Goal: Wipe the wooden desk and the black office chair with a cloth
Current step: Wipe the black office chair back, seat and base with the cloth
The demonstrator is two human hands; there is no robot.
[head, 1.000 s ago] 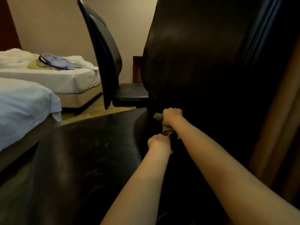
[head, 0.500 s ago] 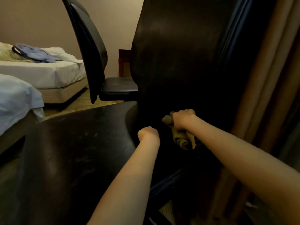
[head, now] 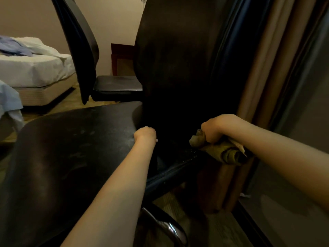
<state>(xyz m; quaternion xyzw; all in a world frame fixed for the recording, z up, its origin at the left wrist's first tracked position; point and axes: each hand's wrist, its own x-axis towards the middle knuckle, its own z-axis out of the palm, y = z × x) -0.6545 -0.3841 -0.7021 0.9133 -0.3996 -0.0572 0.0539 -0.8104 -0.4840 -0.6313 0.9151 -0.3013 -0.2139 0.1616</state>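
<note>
– Well, what takes up most of the view?
– The black office chair. Its seat spreads towards the viewer, and its tall backrest stands upright at the far edge.
– And around it?
– A tan curtain hangs right of the chair, close to the backrest's side. A bed with white sheets stands left of the chair and well behind it, with a blue garment lying on top. A second black chair is just behind, seen side-on. A chrome leg shows under the chair.
– Where is the cloth?
– The cloth is olive-brown, bunched and rolled. It lies against the chair's right rear corner, where the seat meets the backrest.
– And the hands?
– The right grip has its fingers curled tightly round the cloth's upper end. The left grip sits at the seat's rear edge, beside the foot of the backrest, with its fingers curled under. I cannot tell whether they clasp anything. The two grips are near each other but apart.
</note>
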